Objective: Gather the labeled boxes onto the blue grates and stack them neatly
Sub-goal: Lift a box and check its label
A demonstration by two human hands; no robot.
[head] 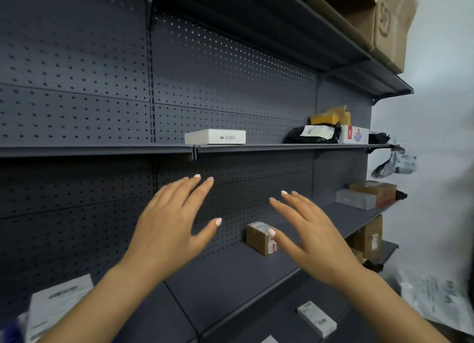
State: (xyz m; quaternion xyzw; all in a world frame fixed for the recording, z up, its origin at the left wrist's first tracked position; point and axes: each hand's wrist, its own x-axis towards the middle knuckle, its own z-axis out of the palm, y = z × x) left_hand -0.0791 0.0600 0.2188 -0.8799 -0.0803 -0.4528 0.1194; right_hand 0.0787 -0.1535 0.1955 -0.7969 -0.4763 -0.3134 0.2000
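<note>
1. Your hands are both spread flat with straight fingers, apart from each other and holding nothing: the left hand (170, 223) hangs in front of the pegboard back panel (77, 112), the right hand (311, 233) over the middle shelf (230, 278).
2. Closest to you, a small white labeled box (317, 318) lies near the front edge of the lower shelf, and a white printed package (55, 305) sits at the left end of the middle shelf. Neither is under a hand, so they are easy to forget.
3. Just past your right thumb stands a small brown taped box (259, 237), at the back of the middle shelf. It looks like the likeliest next pick. Reaching for it with fingers this wide could knock it against the panel or tip it over.
4. Farther along that shelf, at its right end, a grey box (355, 199) sits touching a brown carton (374, 192). Pulling one alone may drag the other toward the edge.
5. On the upper shelf (282, 146), a flat white barcoded box (215, 136) rests at the front edge. A one-handed pull from below could slide it off.
6. Farthest right, a black mailer bag (311, 135) and a white-and-red box (354, 135) crowd together, so a box lifted from there may snag the bag.
7. No blue grates are in view, so every box must be carried out of frame. Judging the stack there is not possible from here.
</note>
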